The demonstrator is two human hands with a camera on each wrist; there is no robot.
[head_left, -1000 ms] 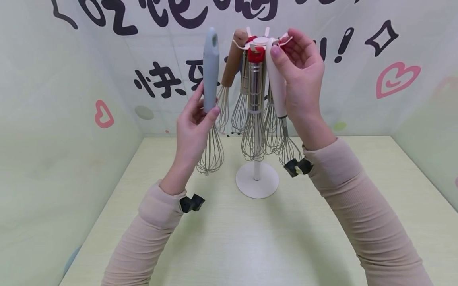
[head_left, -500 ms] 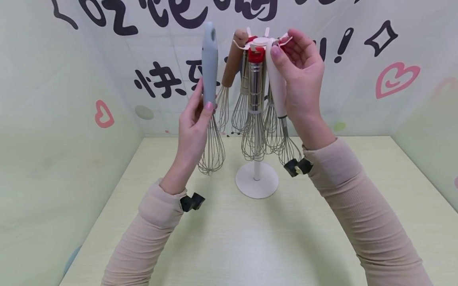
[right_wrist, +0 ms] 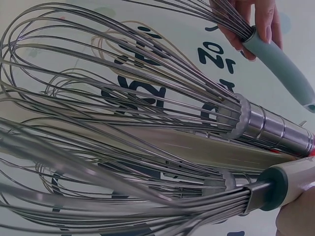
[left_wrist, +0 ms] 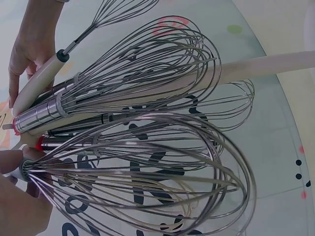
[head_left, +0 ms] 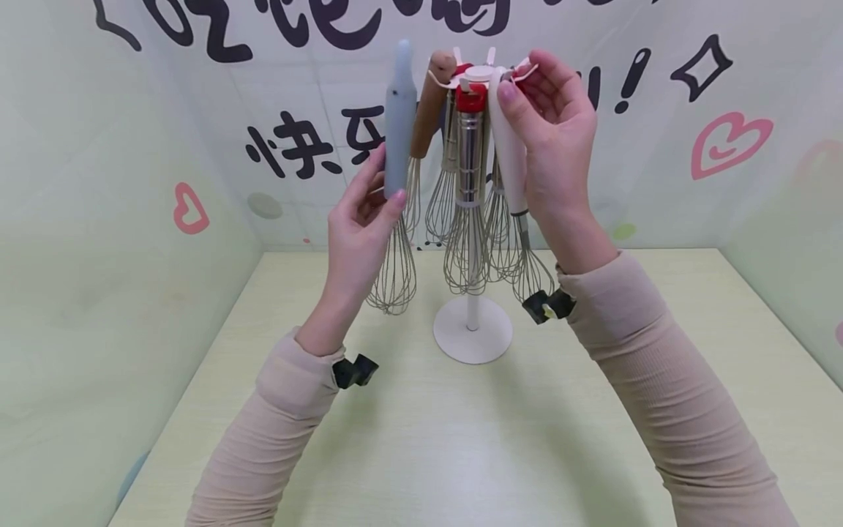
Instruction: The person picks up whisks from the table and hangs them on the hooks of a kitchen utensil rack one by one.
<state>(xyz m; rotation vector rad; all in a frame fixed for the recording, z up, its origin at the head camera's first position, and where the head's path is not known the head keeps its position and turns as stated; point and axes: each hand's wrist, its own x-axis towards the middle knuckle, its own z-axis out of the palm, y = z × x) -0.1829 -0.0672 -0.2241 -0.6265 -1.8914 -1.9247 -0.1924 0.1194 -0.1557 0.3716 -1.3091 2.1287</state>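
My left hand (head_left: 358, 227) grips a blue-handled whisk (head_left: 400, 124) low on its handle, where the wires begin. The whisk is nearly upright, wires down, left of the white rack and apart from its hooks. My right hand (head_left: 556, 132) is at the rack's right side, thumb and fingers pinching the top of a white-handled whisk (head_left: 509, 146) beside a hook; the exact contact is partly hidden. Its handle (right_wrist: 295, 182) is close in the right wrist view. The white rack (head_left: 479, 75) carries several hanging whisks, among them a steel one (head_left: 470, 157) with a red top at the front.
A brown-handled whisk (head_left: 429, 110) hangs at the rack's left, just behind the blue one. The rack's round base (head_left: 473, 344) stands on the pale table (head_left: 421, 439). Behind is a printed backdrop (head_left: 296, 212) with dark lettering. Black wrist cameras sit at both cuffs.
My left hand has raised the blue-handled whisk slightly, then shifted it right towards the rack. Its handle has turned, so the end hole no longer shows. My right hand has stayed in place.
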